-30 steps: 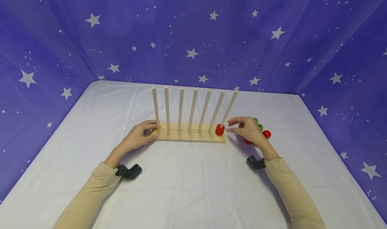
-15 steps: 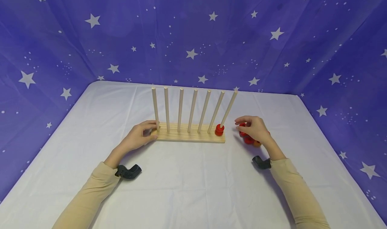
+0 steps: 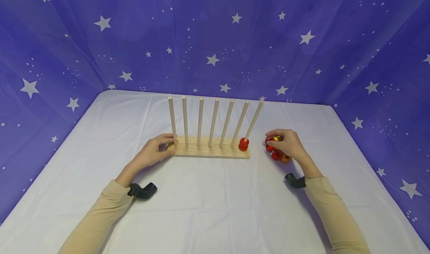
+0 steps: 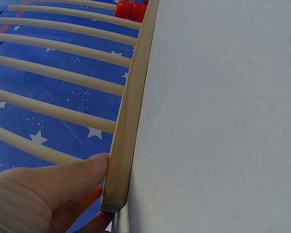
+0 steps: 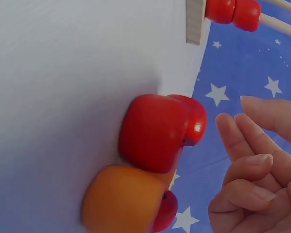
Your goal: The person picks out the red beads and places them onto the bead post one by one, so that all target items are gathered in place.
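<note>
A person's left hand [image 3: 156, 149] grips the left end of a wooden stand [image 3: 208, 152], thumb at the near corner and fingers toward the far side, on a white-covered desk [image 3: 201, 209]. Seven bare-wood pegs [image 3: 212, 123] rise in a row from the base, the rightmost carrying two red beads [image 3: 243, 144], one on the other. To the right, well apart from the stand, the right hand [image 3: 289, 143] arches over a cluster of loose beads, its thumb and forefinger parted with a narrow gap and holding nothing. Below it lie loose red beads [image 3: 276, 155], an orange bead [image 3: 286, 158] at the near side and a yellow bead [image 3: 276, 138] partly hidden by the hand. A blue-purple cloth [image 3: 168, 30] with white stars hangs behind.
</note>
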Demonstrator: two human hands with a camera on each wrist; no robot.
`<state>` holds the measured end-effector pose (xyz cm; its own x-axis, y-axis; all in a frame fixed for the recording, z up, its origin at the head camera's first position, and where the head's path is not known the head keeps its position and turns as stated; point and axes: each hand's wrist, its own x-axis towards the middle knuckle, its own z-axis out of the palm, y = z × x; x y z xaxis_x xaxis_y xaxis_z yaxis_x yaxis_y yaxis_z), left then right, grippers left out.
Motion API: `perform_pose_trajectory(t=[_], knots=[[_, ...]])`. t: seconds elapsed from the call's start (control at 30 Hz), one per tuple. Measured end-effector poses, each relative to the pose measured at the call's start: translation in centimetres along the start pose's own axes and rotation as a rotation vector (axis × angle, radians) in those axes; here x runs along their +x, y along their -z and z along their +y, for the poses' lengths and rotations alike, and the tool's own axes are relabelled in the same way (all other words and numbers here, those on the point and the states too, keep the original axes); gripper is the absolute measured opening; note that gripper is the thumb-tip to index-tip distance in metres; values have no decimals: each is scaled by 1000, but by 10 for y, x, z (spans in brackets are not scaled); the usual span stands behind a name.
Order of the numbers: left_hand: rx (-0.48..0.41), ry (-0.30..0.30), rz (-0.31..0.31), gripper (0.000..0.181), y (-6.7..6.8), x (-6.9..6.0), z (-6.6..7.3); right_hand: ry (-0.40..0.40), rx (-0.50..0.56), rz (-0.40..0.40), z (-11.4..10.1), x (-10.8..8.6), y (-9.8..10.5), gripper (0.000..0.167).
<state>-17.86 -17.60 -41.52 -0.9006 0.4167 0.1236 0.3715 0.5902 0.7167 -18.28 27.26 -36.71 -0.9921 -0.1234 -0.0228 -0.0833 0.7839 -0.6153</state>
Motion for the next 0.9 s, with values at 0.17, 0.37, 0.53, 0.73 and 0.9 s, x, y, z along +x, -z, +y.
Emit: perform_pose_trajectory(t=[0.17,0.37,0.53,0.73,0.9], knots=[[1,0,0,42,0,0,1,-4,-21,-19,2,0,1,27],[9,-5,7,41,0,-1,1,-3,-57,-37,4,-1,0,28],[11,-4,6,41,0,-1,1,5,-97,-39,6,-1,-3,27],[14,-12,15,41,0,-1,0,-2,-166,-58,7,-1,-5,27],[6,-16,19,40,0,-1,-1,-19,-191,-74,4,-3,-5,29]])
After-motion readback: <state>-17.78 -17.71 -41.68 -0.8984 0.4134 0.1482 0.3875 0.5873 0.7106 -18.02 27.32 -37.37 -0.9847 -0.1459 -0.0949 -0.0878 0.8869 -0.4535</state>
